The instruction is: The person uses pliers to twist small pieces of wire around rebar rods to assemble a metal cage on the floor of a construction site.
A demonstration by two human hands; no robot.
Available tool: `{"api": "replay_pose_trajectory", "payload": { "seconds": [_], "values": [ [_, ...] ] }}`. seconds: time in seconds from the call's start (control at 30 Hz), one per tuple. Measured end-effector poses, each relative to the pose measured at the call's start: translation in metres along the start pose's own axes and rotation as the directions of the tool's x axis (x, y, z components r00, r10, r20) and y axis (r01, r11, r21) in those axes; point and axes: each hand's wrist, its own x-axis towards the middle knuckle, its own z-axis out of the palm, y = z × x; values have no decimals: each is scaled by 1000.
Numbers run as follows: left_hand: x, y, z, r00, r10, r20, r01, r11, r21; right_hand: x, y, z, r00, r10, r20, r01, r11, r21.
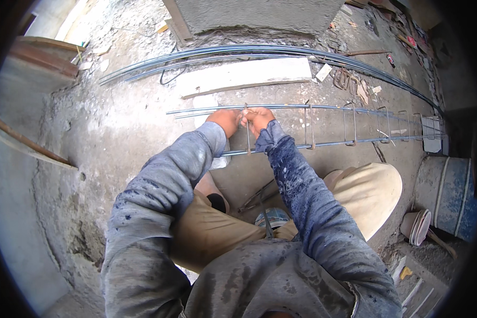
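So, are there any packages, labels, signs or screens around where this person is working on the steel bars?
No signs or screens show.
Small red packet: on the ground at upper right, flat, red; too small to tell more.
Pale scrap: by the long bars, a flat rectangular piece, perhaps card.
Blue drum: at the right edge, round, blue with pale bands; no label shows.

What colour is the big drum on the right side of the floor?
The drum is blue with pale grey bands and dust, seen best in the head view, at its right edge.

Your left hand (223, 120) and right hand (258, 118) meet on upper bar of rebar cage (323, 124), gripping stirrup (247, 132) between them; more stirrups sit right of your right hand.
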Motion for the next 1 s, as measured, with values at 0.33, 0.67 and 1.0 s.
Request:
{"api": "replay_pose_trajectory", "payload": {
  "seconds": [0.33, 0.67, 1.0],
  "values": [
    [6, 11, -14, 993, -12, 114, 6, 999, 52, -7, -9, 19, 960, -89, -265, -29, 911, -412],
    [43, 4, -60, 990, -18, -138, 21, 1000, 19, -14, -11, 30, 924, -129, -359, -21, 923, -384],
    [68, 3, -52, 800, -250, 546, 443, 860, -255, -15, -6, 32, 923, -118, -366, 25, 968, -248]
  ]
}}
